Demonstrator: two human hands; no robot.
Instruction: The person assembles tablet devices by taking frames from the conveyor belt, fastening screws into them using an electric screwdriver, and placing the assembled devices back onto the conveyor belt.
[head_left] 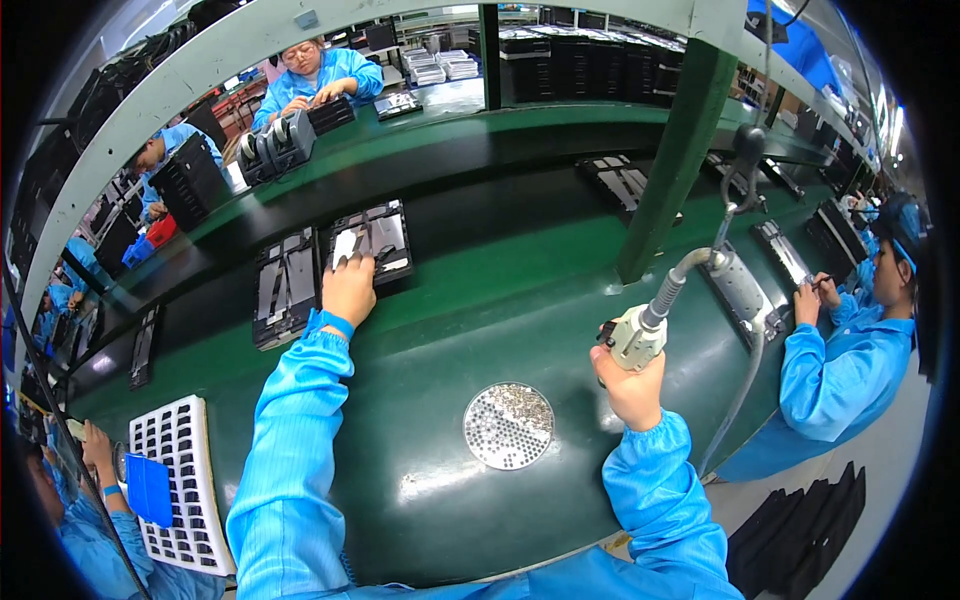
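My left hand (pixel 349 290) reaches out to a flat black-framed panel (pixel 388 235) on the green bench, fingers closed at its near left edge. A small white piece (pixel 345 244) shows just past the fingertips; I cannot tell whether it is held. Right beside lies a second such panel (pixel 285 285). In my right hand (pixel 634 392) is a pale power screwdriver (pixel 637 338), gripped around its body and hanging from a metal hook and hose; its bit is hidden. Between my forearms sits a round perforated plate (pixel 484 440) with many small screws gathered on its upper right.
A green post (pixel 677 160) rises beyond the screwdriver. A white tray of small black parts (pixel 190 420) with a blue piece (pixel 150 490) stands at left. More panels (pixel 625 185) lie along the far strip. A co-worker (pixel 850 350) works at right; others sit across and left.
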